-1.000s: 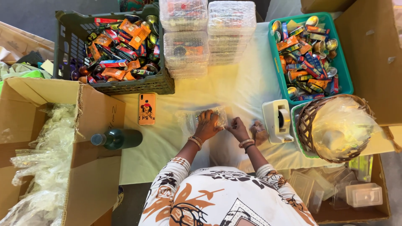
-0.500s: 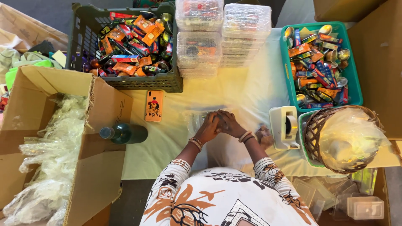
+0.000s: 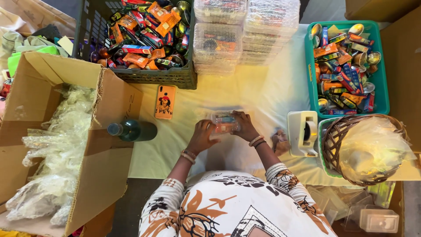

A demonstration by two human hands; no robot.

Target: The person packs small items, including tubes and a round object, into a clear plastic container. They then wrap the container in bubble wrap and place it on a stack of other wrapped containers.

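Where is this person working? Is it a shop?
Probably a small packing table rather than a shop counter. Both hands, left hand and right hand, hold a clear plastic box of sweets. Crates of wrapped sweets, stacked filled boxes and a tape dispenser surround them.

You are looking down on a small packing station: a cloth-covered table (image 3: 263, 87) crowded with a dark crate (image 3: 175, 77) and teal basket (image 3: 386, 101) of wrapped sweets, stacked clear plastic boxes (image 3: 243, 35), a tape dispenser (image 3: 302, 134) and a cardboard box (image 3: 66, 145) of plastic bags.
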